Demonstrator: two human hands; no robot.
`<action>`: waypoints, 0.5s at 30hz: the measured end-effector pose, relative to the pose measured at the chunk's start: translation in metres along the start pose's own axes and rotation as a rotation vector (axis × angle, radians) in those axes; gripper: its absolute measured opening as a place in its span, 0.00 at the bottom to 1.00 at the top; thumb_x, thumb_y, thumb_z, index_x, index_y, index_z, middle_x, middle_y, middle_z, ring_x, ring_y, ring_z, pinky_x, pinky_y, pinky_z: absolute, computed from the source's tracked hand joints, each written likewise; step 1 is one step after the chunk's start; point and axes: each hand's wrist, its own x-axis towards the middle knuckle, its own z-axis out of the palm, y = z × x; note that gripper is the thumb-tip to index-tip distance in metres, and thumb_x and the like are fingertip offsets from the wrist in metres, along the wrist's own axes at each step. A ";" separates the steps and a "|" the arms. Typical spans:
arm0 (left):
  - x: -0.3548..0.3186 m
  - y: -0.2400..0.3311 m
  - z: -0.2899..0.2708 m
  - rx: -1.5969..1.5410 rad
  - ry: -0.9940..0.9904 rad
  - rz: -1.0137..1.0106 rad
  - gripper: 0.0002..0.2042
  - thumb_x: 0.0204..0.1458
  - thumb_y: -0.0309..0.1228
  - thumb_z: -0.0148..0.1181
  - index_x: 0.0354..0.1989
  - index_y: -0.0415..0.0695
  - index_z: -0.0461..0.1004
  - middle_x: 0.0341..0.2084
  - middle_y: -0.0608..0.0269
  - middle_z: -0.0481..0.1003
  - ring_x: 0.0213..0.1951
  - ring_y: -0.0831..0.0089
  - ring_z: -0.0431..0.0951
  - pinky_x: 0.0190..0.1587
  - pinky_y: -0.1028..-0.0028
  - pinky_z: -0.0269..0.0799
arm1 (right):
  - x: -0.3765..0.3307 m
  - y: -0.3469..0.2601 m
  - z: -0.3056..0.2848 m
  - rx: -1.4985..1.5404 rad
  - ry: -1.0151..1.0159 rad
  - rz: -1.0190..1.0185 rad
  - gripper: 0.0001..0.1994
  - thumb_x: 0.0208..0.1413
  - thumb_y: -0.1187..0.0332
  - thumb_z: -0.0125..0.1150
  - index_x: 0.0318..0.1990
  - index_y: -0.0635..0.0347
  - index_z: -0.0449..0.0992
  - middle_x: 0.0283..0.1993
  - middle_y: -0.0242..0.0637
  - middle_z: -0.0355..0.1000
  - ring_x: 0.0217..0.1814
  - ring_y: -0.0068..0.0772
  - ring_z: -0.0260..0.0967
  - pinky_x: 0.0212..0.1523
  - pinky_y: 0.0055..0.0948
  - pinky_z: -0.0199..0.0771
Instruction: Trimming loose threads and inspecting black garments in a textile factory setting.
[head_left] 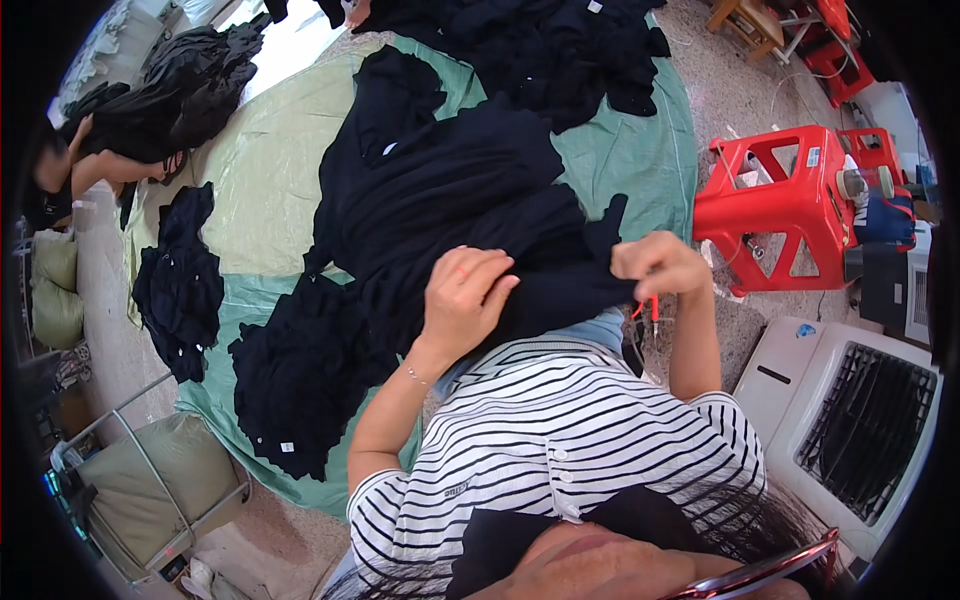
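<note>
A dark black garment [545, 285] lies across my lap, joined to view with a large heap of black clothes [430, 180] in front of me. My left hand [466, 296] rests on the cloth, its fingers stretched out and its thumb apart. At the right end of the garment, my right hand [664, 264] is closed, with fingers bent in at the cloth's edge. Its fingertips partly hide the spot where they meet the fabric. A small red tool-like thing [655, 312] shows below my right hand; its kind is unclear.
Green and yellow sheeting [270, 120] covers the floor under several black piles. To the right stand a red plastic stool [775, 205] and a white air cooler [850, 430]. A metal-framed rack [140, 450] with a khaki bundle is at lower left. Another person [110, 165] handles dark cloth at upper left.
</note>
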 end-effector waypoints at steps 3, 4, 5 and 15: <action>0.016 -0.004 -0.023 0.013 0.055 -0.134 0.09 0.49 0.24 0.66 0.40 0.39 0.79 0.38 0.56 0.80 0.42 0.59 0.78 0.45 0.68 0.74 | 0.015 -0.026 0.009 -0.289 0.452 -0.302 0.13 0.51 0.65 0.67 0.25 0.62 0.69 0.27 0.38 0.68 0.31 0.39 0.68 0.43 0.37 0.68; 0.018 -0.007 -0.027 -0.054 0.046 -0.161 0.18 0.49 0.35 0.68 0.47 0.40 0.77 0.42 0.54 0.78 0.45 0.55 0.77 0.50 0.62 0.71 | 0.028 -0.029 0.010 -0.528 0.644 -0.380 0.12 0.54 0.67 0.65 0.27 0.62 0.68 0.29 0.37 0.70 0.33 0.37 0.70 0.48 0.35 0.69; 0.022 -0.004 -0.032 -0.042 -0.010 -0.102 0.25 0.49 0.41 0.68 0.52 0.40 0.74 0.45 0.52 0.77 0.49 0.53 0.75 0.55 0.59 0.68 | 0.041 -0.038 0.012 -0.597 0.698 -0.251 0.08 0.56 0.71 0.62 0.30 0.62 0.69 0.31 0.36 0.71 0.34 0.34 0.70 0.52 0.33 0.68; -0.014 0.042 -0.088 -0.167 -0.409 -0.281 0.14 0.37 0.23 0.69 0.36 0.37 0.77 0.30 0.51 0.78 0.38 0.61 0.81 0.39 0.66 0.75 | 0.049 -0.120 0.033 -1.438 1.317 -0.794 0.02 0.59 0.77 0.61 0.38 0.65 0.77 0.33 0.35 0.75 0.29 0.19 0.67 0.32 0.17 0.67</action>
